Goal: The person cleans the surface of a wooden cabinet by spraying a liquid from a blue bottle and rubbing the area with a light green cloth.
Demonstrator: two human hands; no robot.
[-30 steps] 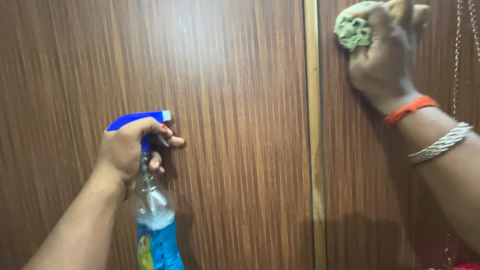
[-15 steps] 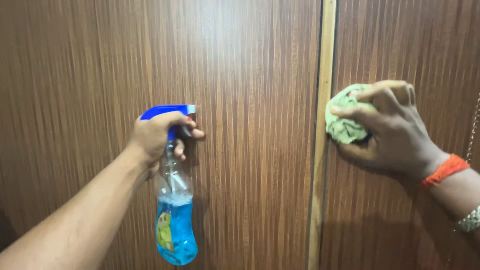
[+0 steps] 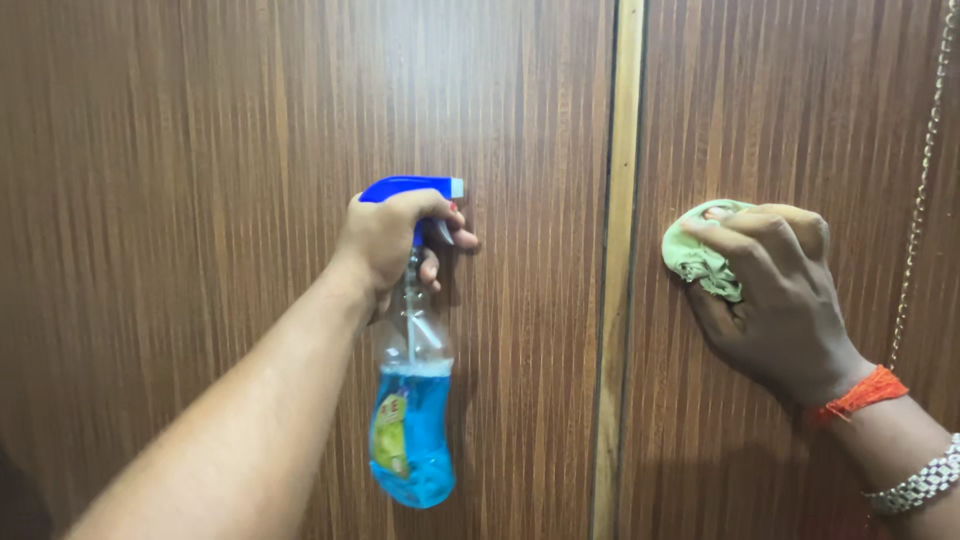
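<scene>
Spray bottle of clear plastic with a blue trigger head (image 3: 412,345) hangs upright in front of a dark brown wooden panel with fine vertical grain (image 3: 200,200), its lower half filled with blue liquid and a yellow label on its side. The left hand (image 3: 385,240) has its grip closed around the bottle's neck, forefinger curled over the trigger, nozzle facing the wood. The bare left forearm reaches up from the lower left corner.

To the right, a crumpled pale green cloth (image 3: 700,250) is pressed flat against a second brown wooden panel (image 3: 800,100). The right hand (image 3: 775,295) covers it, fingers closed over the cloth and holding it to the surface. An orange thread band (image 3: 860,395) circles the right wrist, with a silver linked bracelet (image 3: 920,485) just below it.

Between the two panels runs a narrow, lighter wooden strip (image 3: 622,150), top to bottom. The cloth sits just beside this strip. A thin metal chain (image 3: 920,190) hangs down the far right edge.
</scene>
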